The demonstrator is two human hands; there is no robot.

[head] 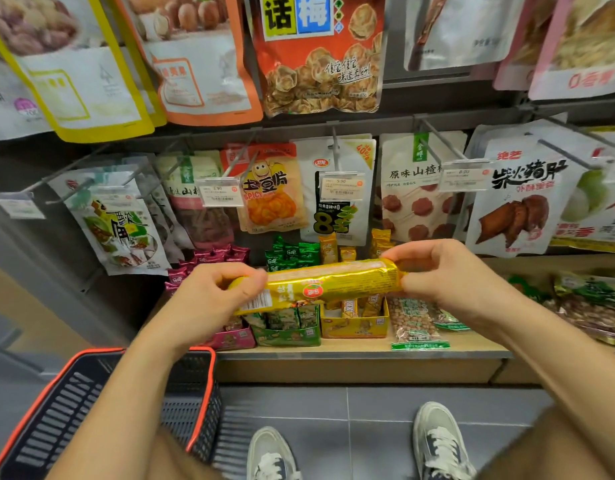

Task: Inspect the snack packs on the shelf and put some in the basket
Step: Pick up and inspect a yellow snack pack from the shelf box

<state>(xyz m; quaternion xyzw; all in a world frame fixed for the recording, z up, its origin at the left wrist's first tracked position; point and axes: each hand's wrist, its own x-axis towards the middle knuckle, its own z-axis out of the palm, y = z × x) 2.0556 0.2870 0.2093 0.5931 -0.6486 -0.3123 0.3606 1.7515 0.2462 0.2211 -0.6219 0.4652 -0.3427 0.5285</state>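
A long yellow snack pack [320, 284] is held level in front of the shelf, its barcode side facing me. My left hand [216, 292] grips its left end and my right hand [441, 268] pinches its right end. The black basket with an orange rim [49, 407] hangs at the lower left, under my left forearm. I cannot see any pack inside the part of the basket that shows.
Display boxes of small packs, pink [230, 337], green [288, 334] and yellow [354, 323], stand on the wooden shelf [472, 344], with a bag of peanuts [417, 323] beside them. Hanging snack bags on pegs [337, 188] fill the wall above. My shoes [437, 441] are on grey floor tiles.
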